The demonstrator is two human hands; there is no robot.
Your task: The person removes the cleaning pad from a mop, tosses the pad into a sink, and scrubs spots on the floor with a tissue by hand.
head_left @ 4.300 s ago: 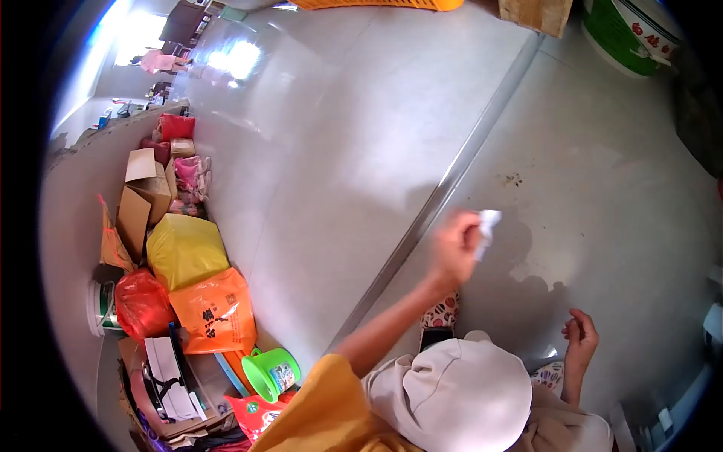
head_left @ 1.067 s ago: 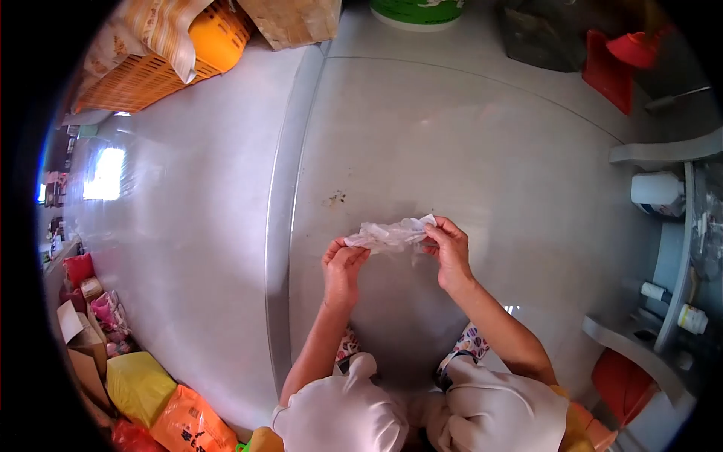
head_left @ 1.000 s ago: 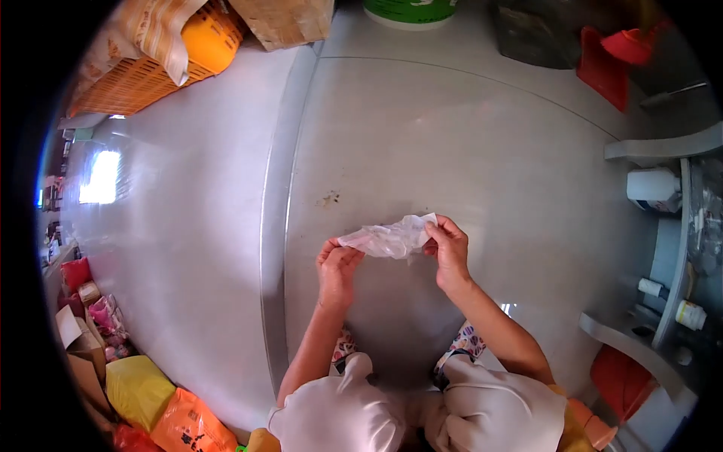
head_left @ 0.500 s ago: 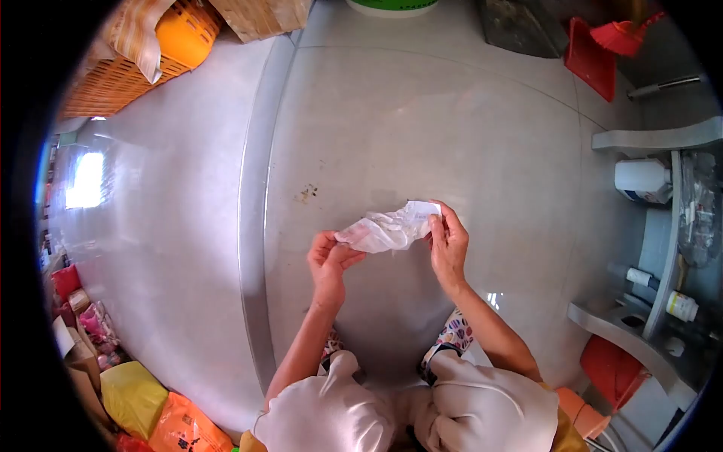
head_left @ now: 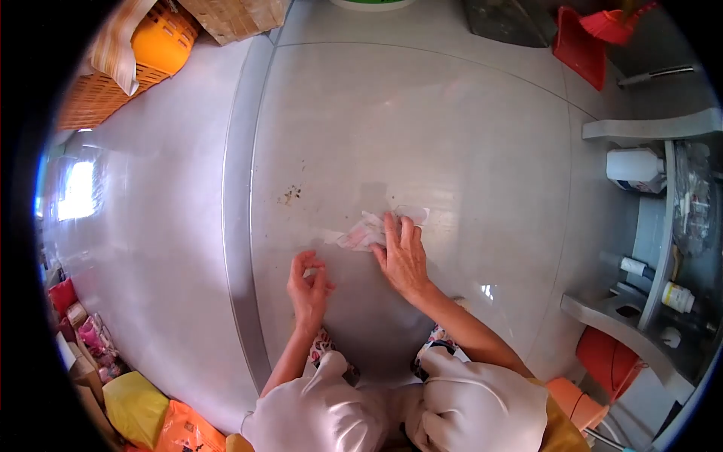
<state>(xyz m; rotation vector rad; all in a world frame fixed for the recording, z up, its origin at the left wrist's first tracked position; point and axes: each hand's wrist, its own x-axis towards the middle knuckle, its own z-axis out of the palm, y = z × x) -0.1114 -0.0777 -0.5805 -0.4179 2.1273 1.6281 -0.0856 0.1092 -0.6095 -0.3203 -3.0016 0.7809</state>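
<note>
A crumpled, thin white tissue (head_left: 363, 232) with faint pink patches is low over the grey tiled floor; I cannot tell how much of it touches the tiles. My right hand (head_left: 407, 260) has its fingers bent down over the tissue, thumb at the near side, and covers the middle of it. One pale end shows past the fingertips on the right. To the left and nearer to me, my left hand (head_left: 307, 290) is apart from the tissue, with loosely curled fingers and nothing in them. Small dark crumbs (head_left: 289, 195) lie on the floor beyond the left hand.
A raised floor strip (head_left: 239, 188) runs along my left. Orange baskets (head_left: 162, 45) and a cardboard box (head_left: 237, 16) stand far left. A red dustpan (head_left: 580, 49) is at the far right. A grey shelf (head_left: 659, 128) with bottles stands on the right; bags (head_left: 135, 407) lie near left.
My left hand has let go of the tissue and drawn back toward me. The right hand has moved left and down over the tissue, which is now more bunched. The view has shifted slightly.
</note>
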